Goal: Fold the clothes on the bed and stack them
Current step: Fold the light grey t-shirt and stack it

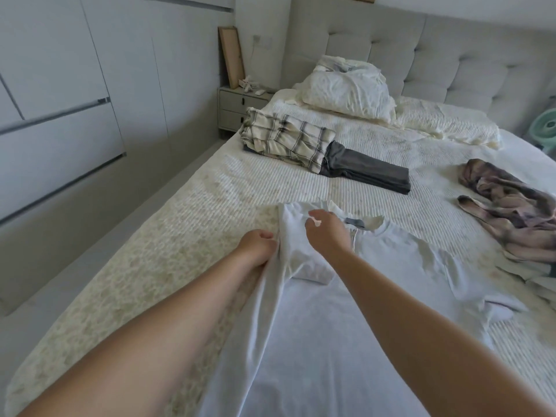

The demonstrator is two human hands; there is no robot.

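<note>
Lying flat across the near part of the bed [156,266], a pale t-shirt [346,326] fills the foreground, its collar pointing toward the headboard [451,49] and its dark neck label showing just past the right hand. The left hand [255,245] grips the shirt's left edge, fingers curled round a bunch of the fabric near the shoulder, so that side is folded over onto the body of the shirt with the sleeve tucked under the fold. The right hand [326,233] sits over the collar area with its fingers curled downward; whether it is actually pinching the cloth cannot be told from this angle (the fingertips are hidden behind the knuckles). The shirt's other sleeve lies spread out to the right, still unfolded.

Further up the bed, well apart from the shirt, a folded plaid garment [288,139] rests on top of a small stack, and a folded dark grey garment [367,171] lies just beside it, touching its right edge. To the right, a crumpled purplish-brown garment [511,206] lies loose on the bedspread. A white pillow [346,91] leans near the headboard, with a rumpled cream blanket [445,124] beside it. A small nightstand [240,106] stands at the bed's far left corner, next to the white wardrobe doors [60,100].
</note>
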